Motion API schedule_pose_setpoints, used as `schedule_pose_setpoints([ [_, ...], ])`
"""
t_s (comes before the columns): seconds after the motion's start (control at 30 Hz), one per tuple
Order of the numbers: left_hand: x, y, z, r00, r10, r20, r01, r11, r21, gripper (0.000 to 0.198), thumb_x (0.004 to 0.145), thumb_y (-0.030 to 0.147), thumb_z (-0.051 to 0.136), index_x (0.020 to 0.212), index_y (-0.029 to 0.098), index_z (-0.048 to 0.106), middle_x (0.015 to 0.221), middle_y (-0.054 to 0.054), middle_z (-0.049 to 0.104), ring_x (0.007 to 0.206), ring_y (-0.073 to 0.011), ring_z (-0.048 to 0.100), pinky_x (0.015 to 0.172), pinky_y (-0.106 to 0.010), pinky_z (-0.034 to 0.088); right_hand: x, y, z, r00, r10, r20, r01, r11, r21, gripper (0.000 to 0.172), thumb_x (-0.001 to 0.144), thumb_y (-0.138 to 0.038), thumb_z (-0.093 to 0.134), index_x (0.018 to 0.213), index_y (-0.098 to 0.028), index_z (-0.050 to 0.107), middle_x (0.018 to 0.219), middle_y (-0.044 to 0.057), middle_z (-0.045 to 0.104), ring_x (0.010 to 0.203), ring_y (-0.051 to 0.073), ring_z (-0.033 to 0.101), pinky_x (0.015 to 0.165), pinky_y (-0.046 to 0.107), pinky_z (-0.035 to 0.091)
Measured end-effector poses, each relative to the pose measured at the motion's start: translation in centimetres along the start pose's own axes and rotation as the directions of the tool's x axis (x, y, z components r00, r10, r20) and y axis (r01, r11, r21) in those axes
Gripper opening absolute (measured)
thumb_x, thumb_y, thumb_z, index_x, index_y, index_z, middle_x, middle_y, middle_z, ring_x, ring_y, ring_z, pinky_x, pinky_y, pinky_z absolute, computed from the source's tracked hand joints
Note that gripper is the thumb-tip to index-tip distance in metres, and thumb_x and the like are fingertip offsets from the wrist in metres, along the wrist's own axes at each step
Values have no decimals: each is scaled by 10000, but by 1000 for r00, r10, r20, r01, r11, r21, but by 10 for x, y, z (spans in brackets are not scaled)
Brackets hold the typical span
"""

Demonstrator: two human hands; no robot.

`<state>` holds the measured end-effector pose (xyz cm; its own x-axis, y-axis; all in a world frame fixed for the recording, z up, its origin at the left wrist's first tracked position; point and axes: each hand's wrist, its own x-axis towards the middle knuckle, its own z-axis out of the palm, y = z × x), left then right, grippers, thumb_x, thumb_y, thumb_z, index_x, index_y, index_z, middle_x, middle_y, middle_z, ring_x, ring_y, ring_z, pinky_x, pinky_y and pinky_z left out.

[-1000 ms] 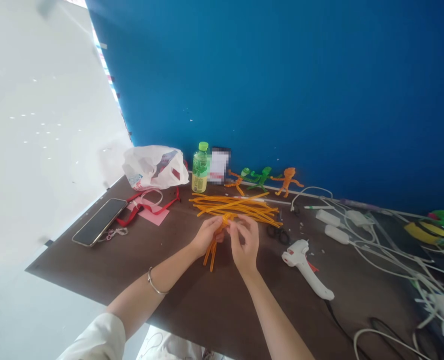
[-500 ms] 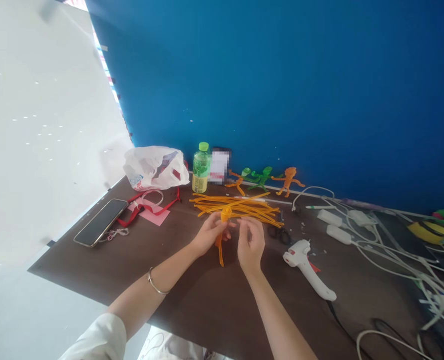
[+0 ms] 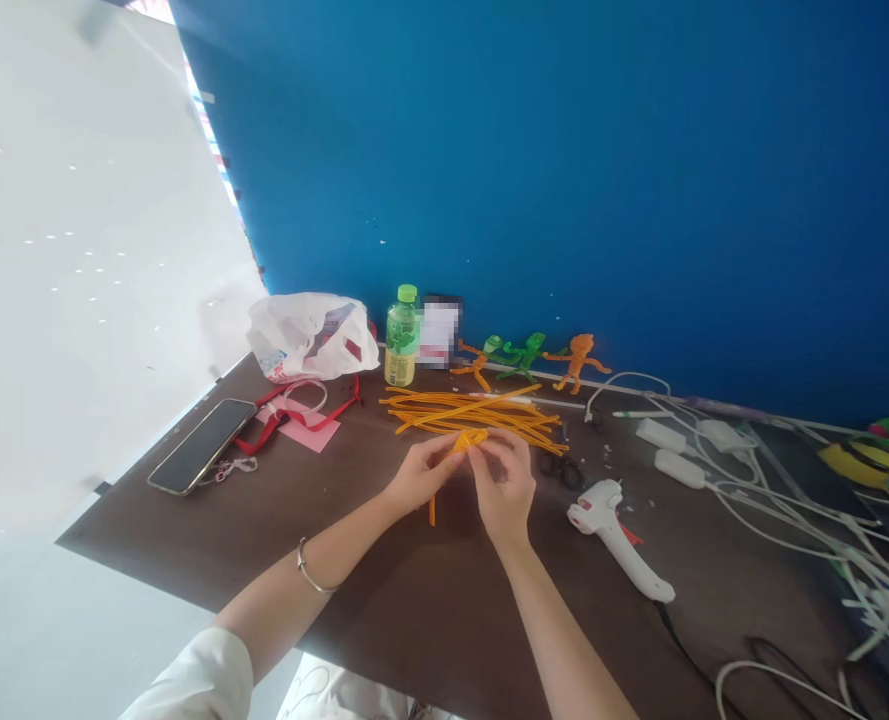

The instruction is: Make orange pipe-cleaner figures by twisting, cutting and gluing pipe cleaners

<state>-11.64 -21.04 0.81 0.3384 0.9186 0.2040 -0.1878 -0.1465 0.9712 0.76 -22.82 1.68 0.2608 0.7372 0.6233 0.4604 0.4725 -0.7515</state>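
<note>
Between my two hands is an orange pipe-cleaner figure (image 3: 469,439) with a coiled, rounded top. My left hand (image 3: 423,474) pinches it from the left, and an orange stem hangs down below those fingers. From the other side my right hand (image 3: 502,482) closes its thumb and fingers on the same coil. Some of the figure is hidden behind the fingers. Just beyond the hands lies a loose pile of orange pipe cleaners (image 3: 481,412). Behind the pile stand finished-looking pipe-cleaner figures, among them a green one (image 3: 528,357) and an orange one (image 3: 580,360).
A white glue gun (image 3: 616,540) lies right of my hands, near black scissors (image 3: 562,468). White cables and chargers (image 3: 676,468) spread over the right side. A phone (image 3: 202,446), a plastic bag (image 3: 313,335) and a green-capped bottle (image 3: 403,338) are on the left and back.
My right hand has come in from beside the figure to touch its coiled top. The coil has tilted over to the right, and the hanging stem has shifted slightly left.
</note>
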Motion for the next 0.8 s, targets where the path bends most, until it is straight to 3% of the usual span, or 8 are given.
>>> schedule_pose_setpoints([
  [0.2, 0, -3, 0, 999, -36, -2, 36, 998, -61, 504, 744, 446, 565, 1151, 149, 558, 744, -30, 578, 483, -49, 376, 460, -204, 324, 1, -1, 0, 998, 53, 36, -54, 998, 23, 103, 752, -288, 591, 746, -188, 617, 969, 70, 545, 941, 195, 533, 734, 328, 487],
  [0.33, 2, -5, 3, 994, -113, 3, 112, 976, -189, 502, 720, 491, 570, 1090, 153, 538, 737, -17, 585, 423, -32, 376, 414, -196, 296, 1, -1, 0, 997, 50, -58, -46, 997, 56, 172, 771, -313, 562, 882, -185, 596, 982, 79, 552, 885, 186, 549, 720, 332, 478],
  [0.4, 4, -5, 3, 985, -170, -25, 159, 956, -249, 472, 717, 521, 555, 1022, 164, 501, 750, -17, 600, 398, -37, 407, 385, -188, 288, 1, 0, -1, 985, 108, -132, -98, 992, 79, 234, 790, -337, 533, 961, -179, 556, 956, 77, 568, 801, 170, 565, 700, 330, 472],
  [0.47, 5, -6, 2, 971, -230, -68, 200, 934, -297, 433, 721, 544, 533, 938, 175, 467, 747, -15, 606, 382, -45, 431, 360, -180, 279, 1, 3, -2, 969, 194, -154, -185, 980, 73, 228, 802, -364, 512, 914, -169, 548, 845, 58, 595, 713, 161, 571, 678, 324, 466],
  [0.57, 8, -7, -3, 956, -271, -113, 212, 903, -372, 397, 727, 547, 525, 858, 179, 453, 660, 15, 571, 340, -26, 370, 342, -162, 224, 0, 10, -1, 968, 243, -63, -244, 970, -12, 234, 821, -382, 473, 808, -165, 561, 690, 32, 598, 658, 166, 577, 675, 324, 460],
  [0.7, 11, -9, -8, 965, -242, -104, 170, 874, -455, 376, 718, 486, 582, 837, 135, 518, 605, 27, 500, 375, 1, 297, 373, -155, 192, -1, 17, 2, 986, 161, 38, -158, 984, -81, 274, 837, -352, 434, 996, -161, 549, 871, 83, 632, 785, 185, 598, 722, 335, 463],
  [0.8, 12, -8, -10, 969, -222, -111, 147, 872, -467, 375, 706, 459, 610, 848, 115, 556, 613, 30, 455, 420, -3, 313, 397, -157, 214, -2, 20, 3, 982, 145, 119, -128, 982, -137, 234, 844, -314, 420, 945, -163, 567, 832, 72, 642, 755, 180, 605, 711, 323, 462],
])
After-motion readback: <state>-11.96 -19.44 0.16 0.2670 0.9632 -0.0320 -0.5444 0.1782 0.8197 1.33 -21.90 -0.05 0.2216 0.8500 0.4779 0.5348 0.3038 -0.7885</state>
